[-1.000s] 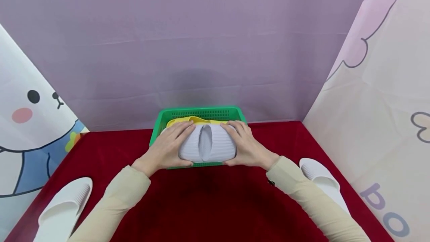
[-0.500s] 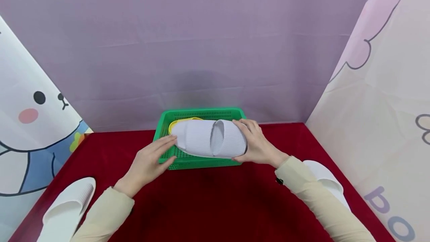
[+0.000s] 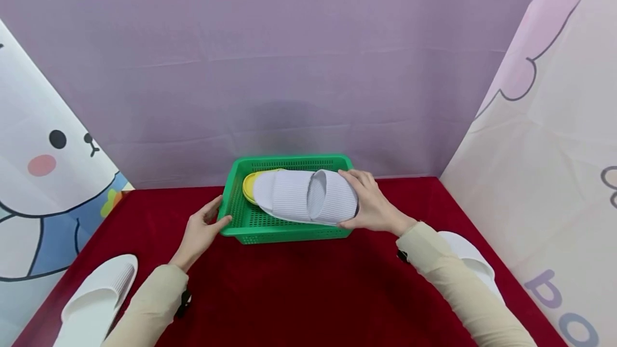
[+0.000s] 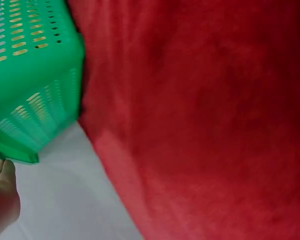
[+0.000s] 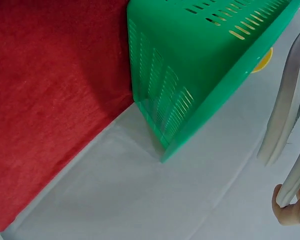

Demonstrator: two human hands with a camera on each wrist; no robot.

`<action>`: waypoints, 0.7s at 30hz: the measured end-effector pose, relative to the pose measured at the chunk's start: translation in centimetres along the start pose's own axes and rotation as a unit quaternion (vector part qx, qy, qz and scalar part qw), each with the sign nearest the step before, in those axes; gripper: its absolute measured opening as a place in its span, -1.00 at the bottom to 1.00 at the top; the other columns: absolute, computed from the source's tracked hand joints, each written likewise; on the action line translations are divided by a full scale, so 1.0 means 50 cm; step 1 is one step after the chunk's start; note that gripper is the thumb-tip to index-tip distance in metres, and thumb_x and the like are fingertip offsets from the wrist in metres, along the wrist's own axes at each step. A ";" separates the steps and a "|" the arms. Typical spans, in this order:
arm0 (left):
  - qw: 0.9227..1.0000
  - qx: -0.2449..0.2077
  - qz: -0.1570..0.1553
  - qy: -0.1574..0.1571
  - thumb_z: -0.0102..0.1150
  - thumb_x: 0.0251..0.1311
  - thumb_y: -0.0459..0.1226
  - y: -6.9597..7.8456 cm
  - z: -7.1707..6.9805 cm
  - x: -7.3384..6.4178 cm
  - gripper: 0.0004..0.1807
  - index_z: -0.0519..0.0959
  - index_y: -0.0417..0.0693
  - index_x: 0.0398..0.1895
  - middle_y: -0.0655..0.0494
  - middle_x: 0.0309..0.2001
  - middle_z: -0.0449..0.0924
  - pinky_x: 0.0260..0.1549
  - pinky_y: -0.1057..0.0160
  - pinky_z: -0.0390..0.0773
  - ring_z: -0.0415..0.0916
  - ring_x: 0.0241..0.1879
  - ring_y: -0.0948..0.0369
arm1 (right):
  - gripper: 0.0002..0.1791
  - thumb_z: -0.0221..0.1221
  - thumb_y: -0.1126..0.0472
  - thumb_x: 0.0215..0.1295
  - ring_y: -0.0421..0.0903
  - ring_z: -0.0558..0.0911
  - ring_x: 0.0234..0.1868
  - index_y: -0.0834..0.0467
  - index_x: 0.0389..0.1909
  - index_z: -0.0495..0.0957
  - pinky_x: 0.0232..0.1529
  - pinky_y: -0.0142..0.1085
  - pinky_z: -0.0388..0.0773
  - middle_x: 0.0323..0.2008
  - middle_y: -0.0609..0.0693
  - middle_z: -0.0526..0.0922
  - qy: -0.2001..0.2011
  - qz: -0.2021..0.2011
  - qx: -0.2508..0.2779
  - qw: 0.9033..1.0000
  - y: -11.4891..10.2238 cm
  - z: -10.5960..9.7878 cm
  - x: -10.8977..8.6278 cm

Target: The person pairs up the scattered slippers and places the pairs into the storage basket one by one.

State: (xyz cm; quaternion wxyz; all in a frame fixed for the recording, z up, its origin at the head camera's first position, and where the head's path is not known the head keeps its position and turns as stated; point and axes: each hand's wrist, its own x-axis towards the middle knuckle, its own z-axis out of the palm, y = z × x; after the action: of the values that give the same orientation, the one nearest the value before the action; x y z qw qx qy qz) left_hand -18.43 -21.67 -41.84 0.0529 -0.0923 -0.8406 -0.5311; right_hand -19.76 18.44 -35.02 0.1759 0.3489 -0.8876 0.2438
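Observation:
A pair of pale white ribbed slippers (image 3: 291, 194), fitted together with their straps side by side, is over the green basket (image 3: 294, 232) in the head view. My right hand (image 3: 373, 205) grips their right end, with the thumb below and fingers on top. In the right wrist view, the fingers and thumb close on one slipper's sole edge (image 5: 292, 182). My left hand (image 3: 200, 234) pinches the basket's left rim near its front corner. A yellow slipper (image 3: 248, 189) lies in the basket, mostly hidden under the white pair.
One white slipper (image 3: 98, 293) lies at the table's left side and another white slipper (image 3: 474, 258) at the right, partly behind my right sleeve. The red cloth (image 3: 289, 288) covers the table. A purple curtain (image 3: 289, 68) hangs close behind the basket.
My left hand has let go of the white slippers and moved left to the basket's rim. My right hand has shifted slightly right with the pair, uncovering more of the basket's left side.

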 end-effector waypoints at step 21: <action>0.998 -0.053 -0.013 0.040 0.11 0.19 -0.09 -0.033 0.020 0.013 -0.26 0.08 -0.03 0.40 -0.07 0.35 0.15 -0.08 0.67 0.35 0.20 0.30 0.02 | 0.18 0.46 -0.10 -0.32 0.04 0.15 0.22 0.01 0.38 0.02 0.02 0.01 0.39 0.25 0.09 0.19 -0.048 0.053 0.038 0.997 0.033 0.045 0.050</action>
State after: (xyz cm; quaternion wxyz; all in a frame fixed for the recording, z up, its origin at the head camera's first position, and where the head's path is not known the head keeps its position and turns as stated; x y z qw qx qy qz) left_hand -19.43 -21.41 -43.58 0.0749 -0.0628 -0.8096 -0.5787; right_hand -22.96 16.90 -36.18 0.1063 0.3193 -0.9023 0.2695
